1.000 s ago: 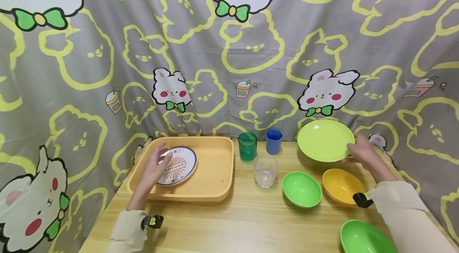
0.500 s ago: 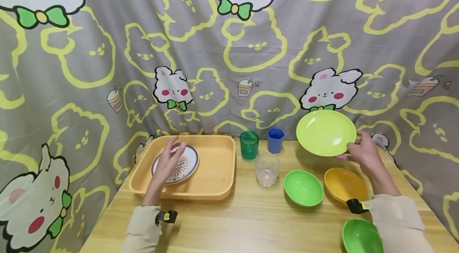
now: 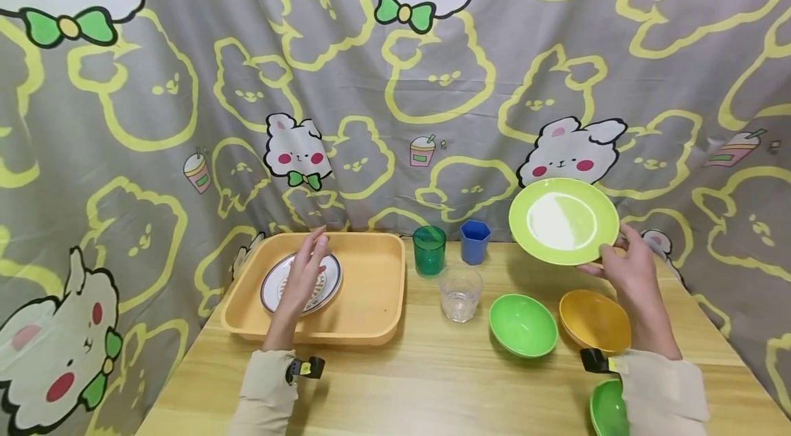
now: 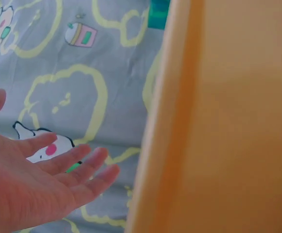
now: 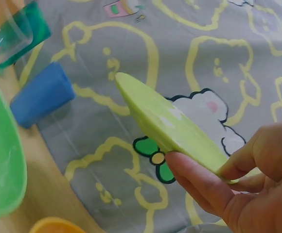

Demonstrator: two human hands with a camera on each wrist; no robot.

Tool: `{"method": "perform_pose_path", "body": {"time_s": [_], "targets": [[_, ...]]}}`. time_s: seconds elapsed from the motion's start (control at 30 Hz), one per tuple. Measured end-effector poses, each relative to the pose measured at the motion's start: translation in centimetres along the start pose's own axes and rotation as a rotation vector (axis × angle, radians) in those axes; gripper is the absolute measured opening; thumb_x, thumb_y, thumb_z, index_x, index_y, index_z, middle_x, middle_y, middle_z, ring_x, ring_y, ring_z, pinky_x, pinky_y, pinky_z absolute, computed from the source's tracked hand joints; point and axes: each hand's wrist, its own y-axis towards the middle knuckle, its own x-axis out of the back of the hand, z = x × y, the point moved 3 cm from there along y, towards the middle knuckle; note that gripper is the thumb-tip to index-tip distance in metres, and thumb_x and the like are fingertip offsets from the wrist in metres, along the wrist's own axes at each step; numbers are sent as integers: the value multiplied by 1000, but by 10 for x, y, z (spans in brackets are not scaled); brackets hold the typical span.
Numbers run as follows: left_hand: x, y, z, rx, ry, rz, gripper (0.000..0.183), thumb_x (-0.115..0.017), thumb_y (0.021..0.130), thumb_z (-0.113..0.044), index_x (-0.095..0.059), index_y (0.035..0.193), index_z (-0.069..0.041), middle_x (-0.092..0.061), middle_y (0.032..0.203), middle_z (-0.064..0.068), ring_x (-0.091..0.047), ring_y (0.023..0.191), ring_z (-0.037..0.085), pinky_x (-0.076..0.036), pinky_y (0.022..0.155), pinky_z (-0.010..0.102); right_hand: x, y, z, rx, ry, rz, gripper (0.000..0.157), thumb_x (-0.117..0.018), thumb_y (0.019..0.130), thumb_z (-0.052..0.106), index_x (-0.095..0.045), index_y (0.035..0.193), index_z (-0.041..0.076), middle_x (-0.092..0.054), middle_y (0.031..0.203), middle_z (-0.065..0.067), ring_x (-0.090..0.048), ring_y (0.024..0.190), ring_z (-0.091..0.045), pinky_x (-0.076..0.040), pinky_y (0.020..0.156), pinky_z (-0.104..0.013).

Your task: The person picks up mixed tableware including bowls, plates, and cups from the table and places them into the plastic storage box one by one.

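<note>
A lime-green plate (image 3: 564, 222) is raised above the back right of the table, its face tilted toward the head camera. My right hand (image 3: 632, 270) pinches its right rim; in the right wrist view the thumb lies over the edge and the fingers (image 5: 199, 177) lie under the plate (image 5: 172, 124). Over the orange-yellow tray (image 3: 371, 285) hovers my left hand (image 3: 304, 274), its fingers fairly straight and holding nothing. Beneath that hand, a white patterned plate (image 3: 330, 278) lies in the tray, partly hidden. The left wrist view has the spread hand (image 4: 48, 179) beside the tray wall (image 4: 165, 121).
Right of the tray stand a green cup (image 3: 429, 250), a blue cup (image 3: 474, 242) and a clear glass (image 3: 460, 295). Green bowl (image 3: 522, 326) and orange bowl (image 3: 594, 320) sit nearer; another green bowl (image 3: 608, 408) is partly behind the right sleeve. A patterned curtain (image 3: 395, 93) hangs behind.
My right hand has lifted the lime-green plate higher and changed its tilt. My left hand has shifted right over the tray. The cups and bowls stay in place.
</note>
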Motion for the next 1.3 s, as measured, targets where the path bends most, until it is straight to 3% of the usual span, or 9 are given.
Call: {"method": "perform_pose_path", "body": {"time_s": [0.13,0.4,0.6,0.8,0.97,1.3], "targets": [[-9,1,-8,-32,-30,-5,56,-38,112,-40,-37,157,-6,-46,152,25,-50,132,43,-42,108,64,-1,-8,2,15,44,-30,67,-38,101,-1,-9,162,-3,-38,124,-18,-70,74,-7,-63,67,-31],[-31,5,-19,-92,-70,22,53,-39,112,-37,-40,156,-6,-49,150,21,-51,132,43,-43,107,63,-12,-13,-4,-2,308,-113,68,-38,98,-11,-19,162,-2,-43,112,-11,-70,72,-7,-62,62,-27],[-48,0,-29,-122,-104,72,50,-40,112,-30,-39,156,-6,-48,152,21,-51,133,41,-42,109,64,-21,-20,-6,-32,332,-138,67,-40,100,-8,-18,163,3,-44,117,-4,-70,74,-8,-62,63,-28],[-63,-2,-33,-127,-151,76,49,-42,112,-29,-40,156,-7,-49,151,20,-52,132,40,-42,108,63,-27,-27,-2,-15,363,-164,63,-41,100,-8,-26,160,2,-46,115,-6,-70,73,-9,-62,63,-27],[-82,-3,-38,-143,-203,137,49,-45,111,-25,-39,156,-7,-49,151,20,-50,132,45,-44,108,62,-32,-30,-1,-29,409,-185,61,-42,100,-8,-30,159,2,-47,116,-6,-70,75,-10,-62,62,-27],[-104,-7,-45,-147,-295,194,51,-50,110,-24,-38,156,-7,-50,149,19,-50,131,46,-42,107,66,-52,-30,-3,-32,403,-122,63,-40,100,-8,-26,161,1,-47,119,-8,-69,77,-7,-62,66,-26]]}}
